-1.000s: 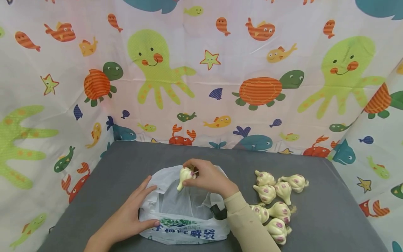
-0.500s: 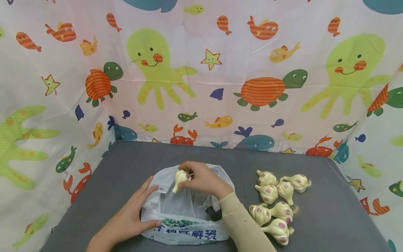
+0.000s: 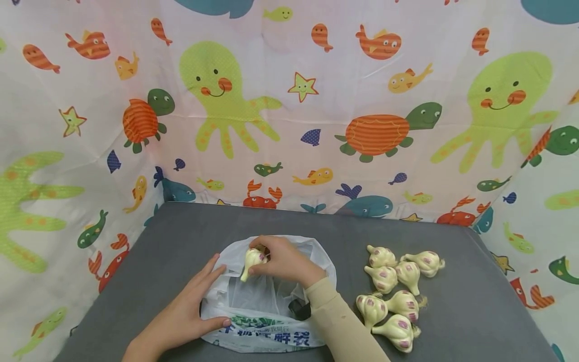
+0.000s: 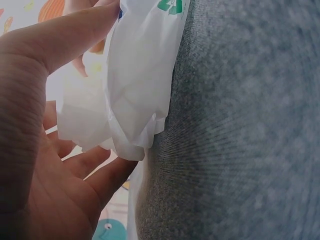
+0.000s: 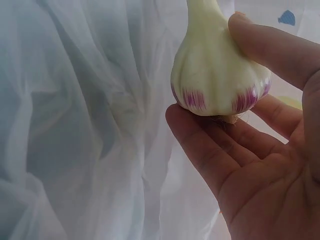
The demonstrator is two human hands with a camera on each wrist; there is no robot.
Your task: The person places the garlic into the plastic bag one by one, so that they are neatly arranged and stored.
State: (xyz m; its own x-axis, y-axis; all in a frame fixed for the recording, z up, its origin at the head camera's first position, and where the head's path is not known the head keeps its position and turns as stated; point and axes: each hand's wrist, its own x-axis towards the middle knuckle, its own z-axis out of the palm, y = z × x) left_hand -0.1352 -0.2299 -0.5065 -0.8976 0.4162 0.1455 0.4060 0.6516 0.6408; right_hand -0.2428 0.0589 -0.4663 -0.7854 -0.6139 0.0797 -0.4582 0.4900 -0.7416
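In the head view, my right hand [image 3: 286,259] holds a garlic bulb [image 3: 254,260] over the mouth of a white plastic bag [image 3: 267,347]. The right wrist view shows this bulb [image 5: 220,70], pale with purple streaks, between thumb and fingertips. Its stem points up in that view, and its roots face the palm. My left hand [image 3: 187,309] lies against the bag's left side, fingers spread and fairly straight. The thumb touches the printed front edge. Crumpled white plastic [image 4: 137,85] passes between thumb and fingers in the left wrist view. The bag's bottom is hidden.
Several garlic bulbs [image 3: 398,301] lie in a loose group on the grey table [image 3: 470,311], right of the bag. A cloth [image 3: 289,125] printed with sea animals hangs behind and beside the table. The black wrist strap [image 3: 299,309] shows beside the right sleeve.
My right hand has moved a little to the left with the garlic bulb, above the bag. The left hand has stayed at the bag's side.
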